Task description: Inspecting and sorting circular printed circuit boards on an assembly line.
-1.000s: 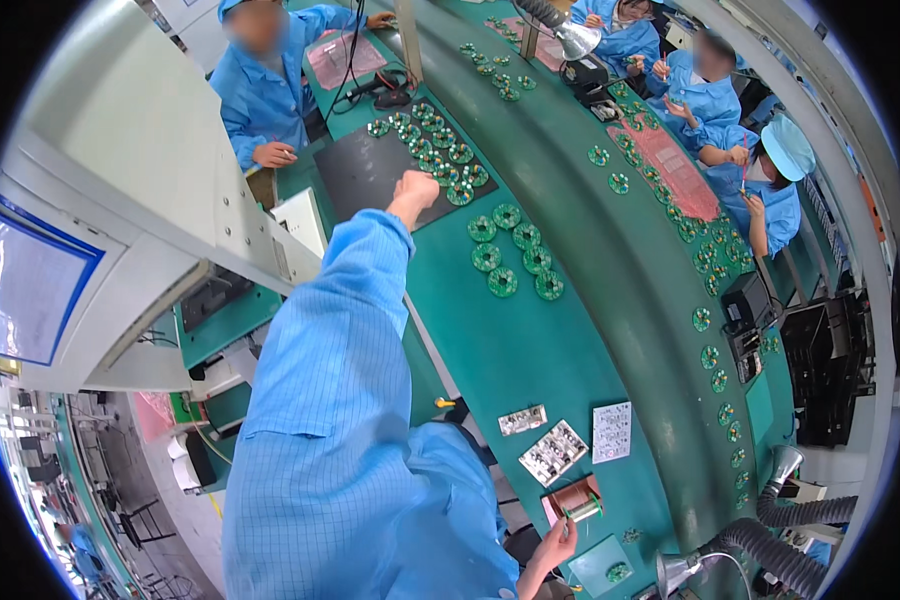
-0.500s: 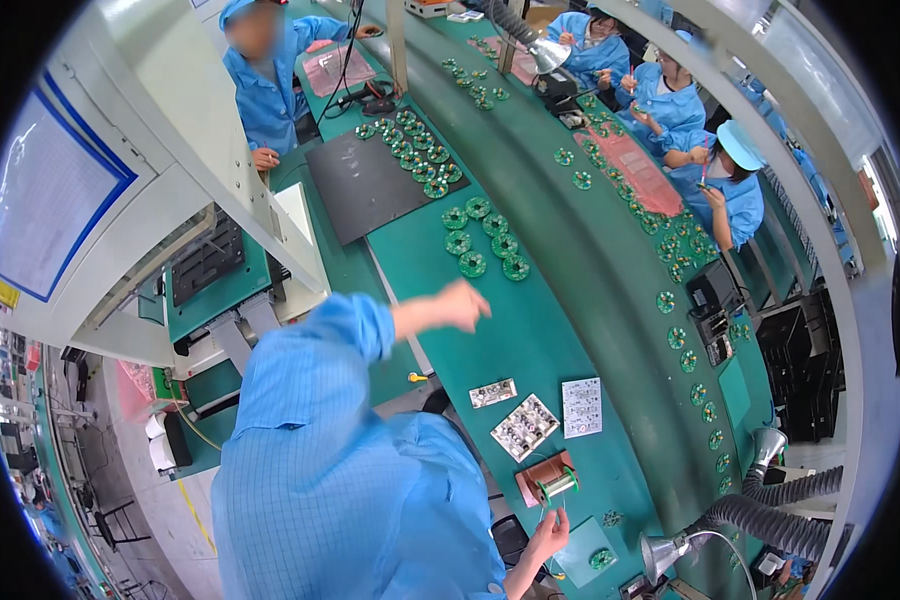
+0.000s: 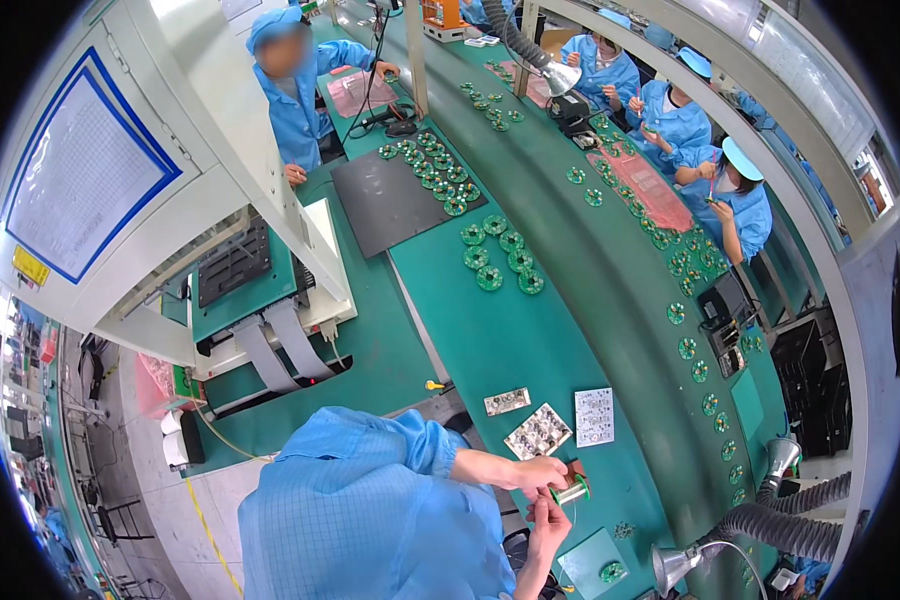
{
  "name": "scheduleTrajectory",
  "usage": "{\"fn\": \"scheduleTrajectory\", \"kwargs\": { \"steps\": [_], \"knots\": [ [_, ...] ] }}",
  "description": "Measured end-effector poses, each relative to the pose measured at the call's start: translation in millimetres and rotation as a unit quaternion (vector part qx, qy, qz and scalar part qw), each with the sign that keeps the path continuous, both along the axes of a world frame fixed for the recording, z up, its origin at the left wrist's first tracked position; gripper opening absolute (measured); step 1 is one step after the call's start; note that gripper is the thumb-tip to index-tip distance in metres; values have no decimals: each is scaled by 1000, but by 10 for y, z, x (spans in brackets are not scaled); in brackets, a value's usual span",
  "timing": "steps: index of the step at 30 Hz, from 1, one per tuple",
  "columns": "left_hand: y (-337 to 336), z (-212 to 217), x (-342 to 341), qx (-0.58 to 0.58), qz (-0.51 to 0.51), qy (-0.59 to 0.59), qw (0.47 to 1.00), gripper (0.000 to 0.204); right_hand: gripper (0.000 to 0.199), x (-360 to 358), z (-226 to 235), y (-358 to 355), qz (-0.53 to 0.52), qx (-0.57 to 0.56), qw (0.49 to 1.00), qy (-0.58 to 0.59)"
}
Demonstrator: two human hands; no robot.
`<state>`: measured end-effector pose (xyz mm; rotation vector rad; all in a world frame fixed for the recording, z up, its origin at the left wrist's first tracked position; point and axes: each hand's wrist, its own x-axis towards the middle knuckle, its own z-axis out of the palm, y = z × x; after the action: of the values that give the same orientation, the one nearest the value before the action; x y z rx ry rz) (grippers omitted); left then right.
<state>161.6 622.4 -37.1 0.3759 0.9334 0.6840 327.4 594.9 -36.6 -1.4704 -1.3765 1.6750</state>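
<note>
My left hand [image 3: 540,473] has its fingers curled beside a spool [image 3: 572,491] with green rims and pale wire-like winding. Just below it, the fingers of my right hand [image 3: 547,522] are pinched together, almost meeting those of the left. Whatever lies between the fingertips is too small to make out. A brown block [image 3: 577,467] shows partly behind the spool. Near my left hand lie a component-filled board [image 3: 538,432], a smaller board strip [image 3: 507,401] and a flat white panel [image 3: 594,417]. A pale green sheet [image 3: 583,566] below my right hand bears a round green board [image 3: 611,571].
Several ring-shaped green boards [image 3: 489,277] lie farther up the green bench, before a black mat [image 3: 382,205]. A dark green conveyor [image 3: 570,270] runs alongside. A metal extraction cone [image 3: 672,568] stands at lower right. A machine [image 3: 245,275] and co-workers in blue [image 3: 295,90] are around.
My left hand has come back from near the ring-shaped boards to the spool, beside my right hand. My right hand stays by the spool. The whole view has shifted slightly.
</note>
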Motion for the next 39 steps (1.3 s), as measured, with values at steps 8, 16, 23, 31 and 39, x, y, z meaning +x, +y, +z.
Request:
{"fn": "scheduleTrajectory", "kwargs": {
  "steps": [8,16,23,31,39],
  "knots": [
    [-44,-92,-61,115,36,-7,993,54,23,-139,-129,-50,-125,-154,976,93],
    [-79,181,-311,205,-54,20,977,18,13,-183,-293,-77,-185,-181,950,173],
    [-82,210,-386,248,-110,22,962,13,19,-347,-252,-44,-205,-158,944,203],
    [-174,53,-260,374,-80,67,921,10,34,41,-652,-143,-92,-205,957,185],
    [-222,109,-347,429,-91,25,898,14,13,-304,-322,-354,-277,-77,941,180]
  ]
}}
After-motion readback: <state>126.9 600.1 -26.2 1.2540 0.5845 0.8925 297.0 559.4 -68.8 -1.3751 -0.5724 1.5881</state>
